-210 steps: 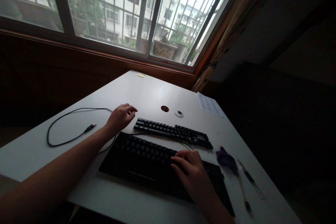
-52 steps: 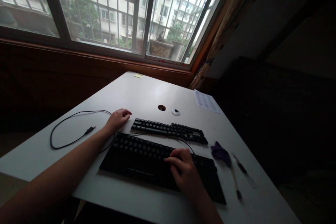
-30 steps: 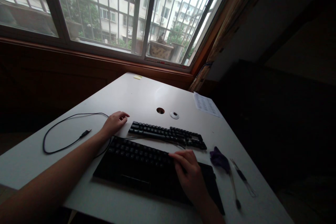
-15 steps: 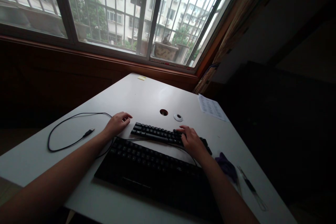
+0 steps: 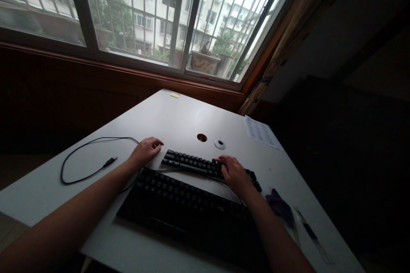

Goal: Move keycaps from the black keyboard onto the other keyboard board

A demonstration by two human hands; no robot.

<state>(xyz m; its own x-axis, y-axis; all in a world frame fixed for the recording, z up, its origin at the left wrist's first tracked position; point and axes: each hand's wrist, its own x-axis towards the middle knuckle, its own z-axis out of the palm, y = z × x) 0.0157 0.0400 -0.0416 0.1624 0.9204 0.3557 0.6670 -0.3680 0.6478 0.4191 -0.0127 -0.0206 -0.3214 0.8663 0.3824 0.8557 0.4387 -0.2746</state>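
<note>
My left hand [image 5: 146,151] rests on the white table just left of a narrow black keyboard piece [image 5: 188,163], its fingers loosely bent and apart, holding nothing. My right hand [image 5: 235,173] lies over the right half of that piece, fingertips on or just above its keys. Its index finger and thumb look apart, and part of the keys is hidden under the palm. Nearer to me, below both hands, is a wide black keyboard [image 5: 179,213] with a broad front rest; my right forearm covers its right end.
A black USB cable [image 5: 92,137] loops on the left of the white table [image 5: 144,115]. Beyond the keys are a round hole [image 5: 201,137] and a ring-shaped cover [image 5: 219,144]. On the right lie a printed sheet [image 5: 262,132], purple cloth [image 5: 279,203] and a slim tool [image 5: 309,230].
The whole view has shifted slightly, so things sit a little farther right. My right fingertips appear slightly more drawn in over the keys; my left hand stays in place.
</note>
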